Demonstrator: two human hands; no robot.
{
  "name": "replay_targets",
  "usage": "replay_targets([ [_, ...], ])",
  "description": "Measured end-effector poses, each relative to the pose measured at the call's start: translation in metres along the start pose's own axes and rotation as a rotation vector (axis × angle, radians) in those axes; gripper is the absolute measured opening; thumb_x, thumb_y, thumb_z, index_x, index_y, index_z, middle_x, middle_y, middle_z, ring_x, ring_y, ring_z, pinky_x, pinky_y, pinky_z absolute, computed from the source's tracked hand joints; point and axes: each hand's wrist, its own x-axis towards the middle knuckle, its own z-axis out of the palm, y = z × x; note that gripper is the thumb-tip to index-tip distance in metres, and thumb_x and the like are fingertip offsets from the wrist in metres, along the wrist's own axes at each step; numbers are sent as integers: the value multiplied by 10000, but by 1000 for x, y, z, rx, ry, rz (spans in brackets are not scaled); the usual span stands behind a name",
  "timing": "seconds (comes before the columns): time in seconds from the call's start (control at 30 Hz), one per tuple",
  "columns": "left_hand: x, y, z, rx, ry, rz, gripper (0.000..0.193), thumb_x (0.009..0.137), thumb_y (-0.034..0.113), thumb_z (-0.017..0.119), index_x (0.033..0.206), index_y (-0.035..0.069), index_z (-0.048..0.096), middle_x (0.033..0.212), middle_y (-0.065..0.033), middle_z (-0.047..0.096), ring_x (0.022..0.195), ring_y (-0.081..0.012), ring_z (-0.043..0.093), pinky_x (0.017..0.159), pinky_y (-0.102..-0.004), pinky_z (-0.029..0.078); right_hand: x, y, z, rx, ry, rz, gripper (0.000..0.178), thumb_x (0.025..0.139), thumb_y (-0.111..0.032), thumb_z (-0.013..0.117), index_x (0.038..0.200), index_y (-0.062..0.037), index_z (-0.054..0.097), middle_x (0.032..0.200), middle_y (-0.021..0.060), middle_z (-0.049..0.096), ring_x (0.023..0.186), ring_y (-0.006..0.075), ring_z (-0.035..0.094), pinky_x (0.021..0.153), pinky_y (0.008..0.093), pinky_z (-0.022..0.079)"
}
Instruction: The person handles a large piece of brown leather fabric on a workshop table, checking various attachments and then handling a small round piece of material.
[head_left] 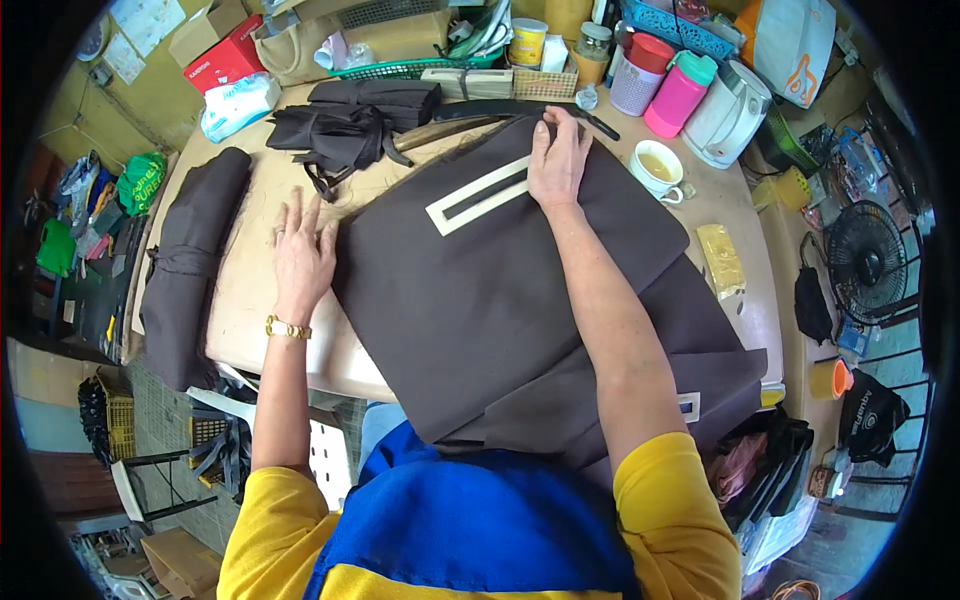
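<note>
Large dark brown fabric panels (450,300) lie layered across the table in front of me and hang over its near edge onto my lap. On the top panel is a cream rectangular frame (460,212) with a long slot. My right hand (558,160) rests on the panel near its far edge, fingers stretched out, covering the frame's right end. Beside the panel's left edge, my left hand (303,255) lies on the bare tabletop (265,310) with fingers spread, holding nothing. A second, smaller cream frame (688,406) shows on the lower fabric by my right elbow.
A tied dark fabric roll (190,270) lies at the left, with dark bundles (345,125) farther back. A black-handled knife (590,118) lies behind the panel. To the right stand a cup of drink (657,170), a pink bottle (682,95), a kettle (727,115) and a yellow packet (721,260).
</note>
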Motion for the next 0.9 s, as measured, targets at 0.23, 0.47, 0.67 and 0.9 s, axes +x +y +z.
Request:
replay_targets([
  [0.23, 30, -1, -60, -410, -98, -560, 185, 870, 229, 736, 887, 45, 743, 781, -103, 717, 714, -197, 681, 668, -340, 505, 3, 8, -7, 100, 168, 34, 276, 909, -140, 584, 1153, -21, 534, 1024, 157, 587, 985, 340, 565, 885, 459, 416],
  [0.47, -21, -95, -77, -587, -38, -679, 187, 817, 142, 768, 939, 8, 723, 796, -119, 732, 777, -233, 721, 754, -310, 561, 4, 13, -5, 40, 175, 24, 303, 824, -103, 646, 1110, -46, 562, 1054, 145, 593, 1021, 333, 567, 907, 459, 414],
  [0.67, -45, -64, -92, -342, 259, -213, 678, 860, 240, 721, 1453, 80, 436, 1555, -207, 299, 1421, -366, 327, 1158, -464, 265, 12, -74, -10, 594, 29, 126, 309, 935, -92, 602, 1222, -31, 502, 1167, 130, 563, 1120, 223, 533, 977, 368, 415],
  [0.9, -30, 104, -63, -707, 498, 520, 806, 915, 654, 472, 1460, 63, 413, 1569, -268, 214, 1485, -442, 70, 1169, -574, 0, -78, -204, -1, 1405, -732, 805, 561, 1007, -438, 486, 1424, -76, 389, 1475, 195, 375, 1403, 312, 339, 1152, 435, 276],
])
